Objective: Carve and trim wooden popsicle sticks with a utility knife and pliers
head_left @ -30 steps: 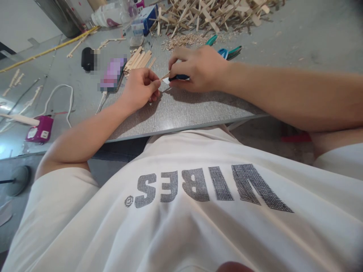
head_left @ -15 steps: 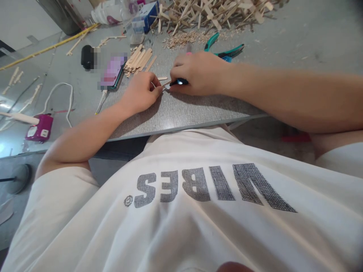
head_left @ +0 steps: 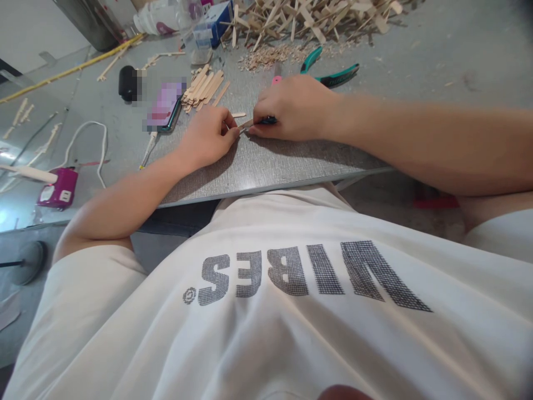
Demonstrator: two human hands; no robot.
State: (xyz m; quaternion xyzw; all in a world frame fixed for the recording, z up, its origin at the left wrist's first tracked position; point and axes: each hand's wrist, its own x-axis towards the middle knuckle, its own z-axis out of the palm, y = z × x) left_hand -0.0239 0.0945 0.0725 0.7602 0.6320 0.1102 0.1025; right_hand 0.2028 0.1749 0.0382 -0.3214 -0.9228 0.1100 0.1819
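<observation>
Near the table's front edge, my left hand (head_left: 210, 135) pinches a thin wooden stick (head_left: 247, 123) by one end. My right hand (head_left: 293, 108) is closed around a dark-handled cutting tool (head_left: 268, 120), mostly hidden by the fingers. Its pale metal blade meets the stick between the two hands. A short piece of wood (head_left: 239, 115) lies on the table just beyond. Behind my left hand rests a pile of flat wooden sticks (head_left: 204, 89). Green-handled pliers (head_left: 333, 76) lie behind my right hand, with a pink item (head_left: 277, 80) beside them.
At the back are a large heap of wooden sticks (head_left: 308, 19), shavings (head_left: 266, 57), a blue box (head_left: 219, 22) and a bottle (head_left: 158, 19). To the left lie a phone (head_left: 164, 105), a black case (head_left: 127, 83), a white cable (head_left: 104, 147) and a purple adapter (head_left: 58, 188).
My right hand has shifted slightly and turned the tool, so less of its dark handle shows and more of the stick is visible. My left hand stays nearly still.
</observation>
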